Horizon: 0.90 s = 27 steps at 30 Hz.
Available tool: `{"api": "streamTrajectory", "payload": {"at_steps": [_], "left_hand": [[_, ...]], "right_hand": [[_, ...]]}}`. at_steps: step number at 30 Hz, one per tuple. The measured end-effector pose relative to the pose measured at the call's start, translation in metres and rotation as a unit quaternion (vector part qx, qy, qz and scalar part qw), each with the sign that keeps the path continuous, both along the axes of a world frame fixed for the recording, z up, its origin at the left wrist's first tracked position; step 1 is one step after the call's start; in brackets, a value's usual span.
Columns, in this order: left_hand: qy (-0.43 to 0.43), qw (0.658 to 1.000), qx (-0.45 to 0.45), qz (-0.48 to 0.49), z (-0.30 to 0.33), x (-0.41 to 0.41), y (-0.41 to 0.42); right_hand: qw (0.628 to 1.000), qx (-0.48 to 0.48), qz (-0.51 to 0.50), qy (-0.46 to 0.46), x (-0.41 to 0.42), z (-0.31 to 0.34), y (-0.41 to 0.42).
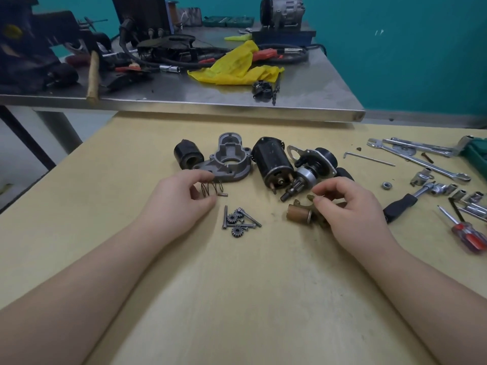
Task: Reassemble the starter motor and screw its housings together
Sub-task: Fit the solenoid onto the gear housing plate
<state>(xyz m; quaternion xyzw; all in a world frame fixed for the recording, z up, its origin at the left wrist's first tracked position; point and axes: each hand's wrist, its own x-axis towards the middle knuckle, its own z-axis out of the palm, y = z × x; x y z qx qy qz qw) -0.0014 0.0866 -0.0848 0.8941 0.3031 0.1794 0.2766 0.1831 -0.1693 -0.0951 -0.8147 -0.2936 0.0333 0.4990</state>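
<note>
1. Fingertips (320, 200) of the right hand (347, 206) curl in narrowly above a small brownish fork-shaped lever (311, 198); whether they pinch it or only touch it cannot be told.
2. Beside that hand's thumb a brown cylindrical plunger (299, 213) lies on its side on the wooden table (237, 285).
3. Left hand (181, 200) rests on the table, fingers loosely curled with a narrow gap between thumb and forefinger; the coil spring (210, 189) sits in that gap, but contact cannot be told.
4. A small pin (222, 194) lies just beside the spring.
5. Between the two hands, nearer the person, sits a little heap of long bolts (246, 221) and small gears (235, 225).
6. Beyond the left fingers lies the grey cast nose housing (230, 159), open side up, with a black cylindrical part (188, 155) just to its left.
7. Beyond the right fingers the black motor body (271, 160) lies on its side, and beside it the pinion drive assembly (305, 179) with its plate.
8. Wrenches (421, 154), sockets (448, 189), a ratchet handle (403, 206) and a red screwdriver (466, 233) are spread at the right edge.
9. A steel bench (184, 101) behind carries a yellow cloth (237, 67) and other tools.
</note>
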Motion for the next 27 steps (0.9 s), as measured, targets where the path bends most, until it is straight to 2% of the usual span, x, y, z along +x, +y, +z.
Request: {"api": "streamTrajectory", "payload": {"at_steps": [3, 5, 8, 11, 13, 16, 27], "left_hand": [[-0.045, 0.995, 0.076, -0.046, -0.005, -0.005, -0.006], [-0.064, 0.988, 0.109, -0.094, -0.007, -0.009, -0.013], [-0.047, 0.982, 0.089, -0.159, -0.01, -0.009, -0.026], [-0.043, 0.98, 0.085, -0.176, -0.012, -0.006, -0.028], [-0.046, 0.977, 0.092, -0.189, -0.012, -0.005, -0.027], [-0.042, 0.974, 0.085, -0.205, -0.012, -0.007, -0.026], [-0.025, 0.978, 0.038, -0.206, -0.008, -0.012, -0.022]], "right_hand": [[1.0, -0.009, 0.004, -0.024, -0.001, -0.001, 0.0], [0.992, -0.029, 0.029, -0.115, -0.007, 0.0, 0.001], [0.948, -0.039, 0.101, -0.3, -0.021, 0.0, 0.003], [0.902, -0.055, 0.173, -0.391, -0.039, -0.001, 0.012], [0.888, -0.085, 0.209, -0.401, -0.047, -0.002, 0.018], [0.893, -0.128, 0.23, -0.366, -0.054, 0.002, 0.026], [0.896, -0.228, 0.217, -0.314, -0.07, 0.007, 0.045]]}}
